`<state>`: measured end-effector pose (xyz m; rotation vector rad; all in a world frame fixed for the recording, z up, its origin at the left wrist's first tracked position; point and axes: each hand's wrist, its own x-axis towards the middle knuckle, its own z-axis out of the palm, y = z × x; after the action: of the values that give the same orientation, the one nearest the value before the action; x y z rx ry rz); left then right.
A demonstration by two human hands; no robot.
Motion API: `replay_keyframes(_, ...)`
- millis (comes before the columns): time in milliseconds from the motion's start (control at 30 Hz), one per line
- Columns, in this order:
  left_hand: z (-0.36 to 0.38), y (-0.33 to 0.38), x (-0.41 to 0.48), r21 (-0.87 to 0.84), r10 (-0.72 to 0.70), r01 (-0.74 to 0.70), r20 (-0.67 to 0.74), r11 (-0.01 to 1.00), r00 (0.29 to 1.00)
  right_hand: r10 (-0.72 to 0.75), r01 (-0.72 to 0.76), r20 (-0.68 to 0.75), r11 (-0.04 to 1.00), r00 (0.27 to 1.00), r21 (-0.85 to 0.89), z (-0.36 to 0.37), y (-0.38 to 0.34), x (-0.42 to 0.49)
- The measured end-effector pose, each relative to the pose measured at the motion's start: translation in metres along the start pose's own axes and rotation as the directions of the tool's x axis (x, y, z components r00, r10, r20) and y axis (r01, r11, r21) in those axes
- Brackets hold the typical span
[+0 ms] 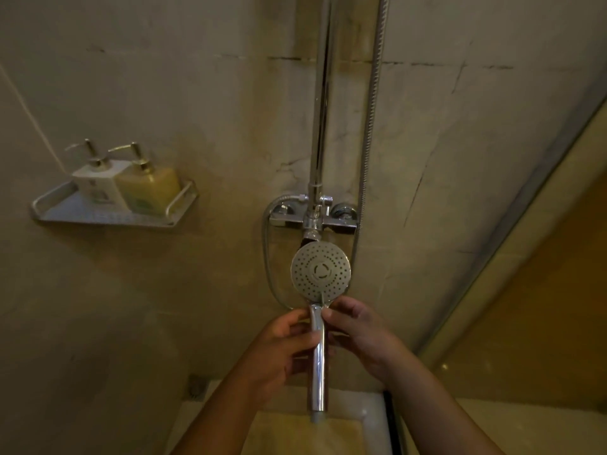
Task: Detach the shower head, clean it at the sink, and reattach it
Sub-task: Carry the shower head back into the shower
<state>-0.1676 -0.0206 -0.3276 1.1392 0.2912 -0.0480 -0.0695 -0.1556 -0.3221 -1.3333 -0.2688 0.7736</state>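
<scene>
Chrome riser rail point(320, 110), at 12 o'clock from our hands, over the mixer valve point(341, 224). Handheld shower head point(320, 270): held before the valve, long axis 12 to 6, perforated face at 12 turned toward us, handle point(318, 372) ending at 6. Left hand point(279, 343) at 9 and right hand point(361, 333) at 3 pinch the handle top, equally near.

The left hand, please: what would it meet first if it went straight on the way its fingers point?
The left hand grips the shower head by its handle, so that comes first; just past it is the right hand, though depth is unclear.
</scene>
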Motion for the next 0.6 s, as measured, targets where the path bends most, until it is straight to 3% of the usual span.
replay_keyframes(300,-0.002,0.036,0.01,0.065,0.089,-0.09,0.013,0.994,0.996,-0.097,0.096,-0.014,0.994,0.995,-0.045,0.02,-0.034,0.005)
replay_keyframes(600,0.073,0.104,0.058,0.055,0.283,-0.283,0.003,0.958,0.959,-0.332,0.329,-0.015,0.938,0.943,-0.111,-0.016,-0.131,0.015)
